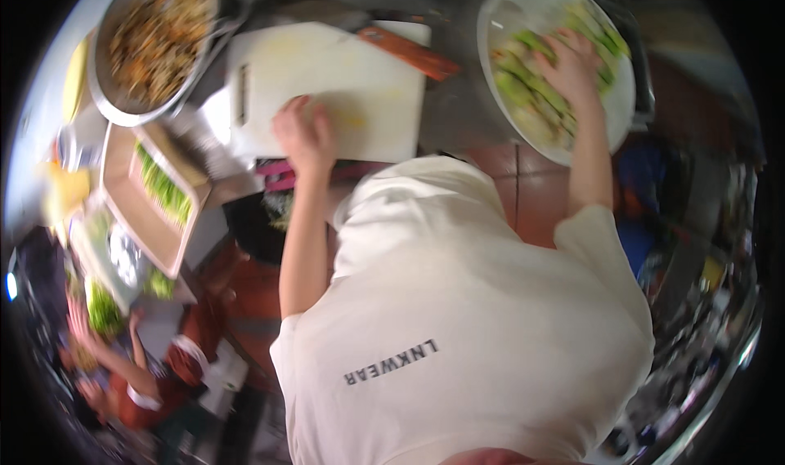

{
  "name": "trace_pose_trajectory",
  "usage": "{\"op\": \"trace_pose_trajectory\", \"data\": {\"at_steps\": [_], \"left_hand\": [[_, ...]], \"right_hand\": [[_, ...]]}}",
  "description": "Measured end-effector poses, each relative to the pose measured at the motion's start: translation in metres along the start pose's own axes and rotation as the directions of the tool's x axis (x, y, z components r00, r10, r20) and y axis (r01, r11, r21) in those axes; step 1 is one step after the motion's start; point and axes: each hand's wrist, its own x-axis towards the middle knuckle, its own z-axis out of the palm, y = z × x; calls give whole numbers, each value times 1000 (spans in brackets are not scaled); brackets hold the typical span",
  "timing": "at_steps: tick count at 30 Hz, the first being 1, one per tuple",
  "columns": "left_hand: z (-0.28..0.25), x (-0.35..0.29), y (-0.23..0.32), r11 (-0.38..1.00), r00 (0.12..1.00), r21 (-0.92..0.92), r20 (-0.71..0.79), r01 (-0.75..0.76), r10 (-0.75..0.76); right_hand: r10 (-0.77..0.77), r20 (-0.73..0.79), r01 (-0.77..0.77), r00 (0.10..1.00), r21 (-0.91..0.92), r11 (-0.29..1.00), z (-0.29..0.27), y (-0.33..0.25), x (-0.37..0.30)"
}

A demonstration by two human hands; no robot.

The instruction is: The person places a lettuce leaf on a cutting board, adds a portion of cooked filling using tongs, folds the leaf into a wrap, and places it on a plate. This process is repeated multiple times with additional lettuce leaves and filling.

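Note:
My right hand [570, 66] reaches into a large white oval dish [495, 25] at the far right. Its fingers are spread over pale green vegetable pieces [523, 77], with no firm grip showing. My left hand [304, 136] is on the near part of a white cutting board [368, 89]. Its fingers bend loosely, the thumb stands apart, and nothing shows in it; motion softens its outline. Across the board's far right corner lies a flat orange-brown piece [409, 52] that looks like a knife handle.
A metal bowl of shredded mixed food [159, 44] stands at the far left. Nearer is a tan tray [147, 212] with green stalks [163, 185]. At the lower left, another person [139, 383] reaches toward leafy greens [104, 308]. Reddish tiles [531, 187] cover the floor.

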Motion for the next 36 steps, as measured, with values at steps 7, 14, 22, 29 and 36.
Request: {"op": "trace_pose_trajectory", "data": {"at_steps": [7, 14, 22, 29, 36], "left_hand": [[-4, 3, 8, 994, 999, -108, -41, 27, -31], [-57, -5, -9, 964, 918, -207, -322, 169, -230], [-239, 6, -178, 738, 812, 345, -173, 580, -557], [-245, 19, -174, 573, 372, 512, 446, 639, -814], [-262, 15, -199, 641, 572, 111, 356, 760, -739]], "right_hand": [[-123, -315, 325, 941, 742, 587, -48, -138, 28], [-675, -197, 436, 711, 877, 204, -26, -269, -15], [-650, -195, 401, 734, 897, 184, -12, -278, -20], [-600, -229, 412, 767, 892, 186, -14, -280, -22], [-588, -253, 428, 768, 886, 178, -12, -281, -22]]}}
